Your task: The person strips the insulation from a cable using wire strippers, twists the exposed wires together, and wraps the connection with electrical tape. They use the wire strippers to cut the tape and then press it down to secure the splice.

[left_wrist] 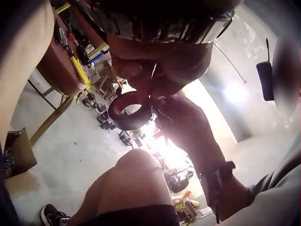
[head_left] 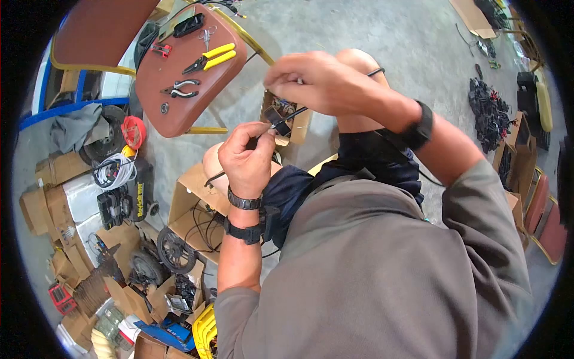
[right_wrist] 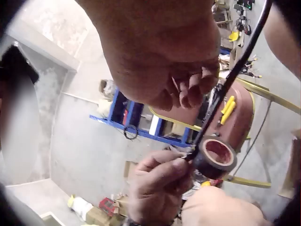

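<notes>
Hands, two: left hand (head_left: 246, 157) pinches one cable (right_wrist: 237, 63) and one tape roll (right_wrist: 215, 157); right hand (head_left: 311, 81) pinches cable.

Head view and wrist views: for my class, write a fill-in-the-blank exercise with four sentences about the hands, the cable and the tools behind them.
1. The left hand pinches a black ____ together with a roll of black tape.
2. The right hand is raised ____ the left hand.
3. The pliers on the brown chair seat have ____ handles.
4. Each of the person's wrists wears a ____ strap.

Missing words: cable; above; yellow; black
</notes>
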A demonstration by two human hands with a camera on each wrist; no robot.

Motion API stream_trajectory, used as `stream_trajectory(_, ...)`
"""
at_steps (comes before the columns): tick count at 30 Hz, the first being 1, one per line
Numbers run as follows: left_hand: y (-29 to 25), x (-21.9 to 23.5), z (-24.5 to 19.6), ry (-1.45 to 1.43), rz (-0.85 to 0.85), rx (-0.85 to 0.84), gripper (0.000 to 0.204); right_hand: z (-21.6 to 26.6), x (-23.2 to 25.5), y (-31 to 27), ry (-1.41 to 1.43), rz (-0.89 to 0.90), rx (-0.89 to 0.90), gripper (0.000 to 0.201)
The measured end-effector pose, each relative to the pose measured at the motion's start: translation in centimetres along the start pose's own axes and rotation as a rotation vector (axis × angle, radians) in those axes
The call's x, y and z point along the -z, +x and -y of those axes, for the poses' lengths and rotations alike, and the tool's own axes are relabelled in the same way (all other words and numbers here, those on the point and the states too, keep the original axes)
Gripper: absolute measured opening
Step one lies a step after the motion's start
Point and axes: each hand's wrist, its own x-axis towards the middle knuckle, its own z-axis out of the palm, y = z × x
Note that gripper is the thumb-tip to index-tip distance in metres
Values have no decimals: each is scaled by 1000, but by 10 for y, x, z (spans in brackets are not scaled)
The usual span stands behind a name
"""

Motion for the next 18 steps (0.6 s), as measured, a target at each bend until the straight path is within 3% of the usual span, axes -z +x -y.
stream_trajectory(2,2,2,-3,-16,10,90,12,44,39,-26,-48,118,-136,21)
stream_trajectory(5,7,1,-8,-67,40,183,13,11,32,-68,296,501,-341,26)
stream_trajectory(7,11,-1,-9,-124,65,193,14,-9,-5,-88,448,337,-369,44)
stream_trajectory(8,13,-1,-9,-119,90,204,15,-8,-5,-90,404,372,-463,61)
stream_trajectory(11,17,0,-12,-59,176,199,18,-41,-45,-84,842,116,-304,68)
stream_trajectory(13,20,0,-19,34,260,150,20,-41,-43,-68,875,160,-269,68)
stream_trajectory(15,20,1,-24,116,282,156,19,-33,-36,-56,939,194,-358,66)
stream_trajectory(18,20,0,-27,185,261,97,16,-48,-57,-49,886,195,-208,53)
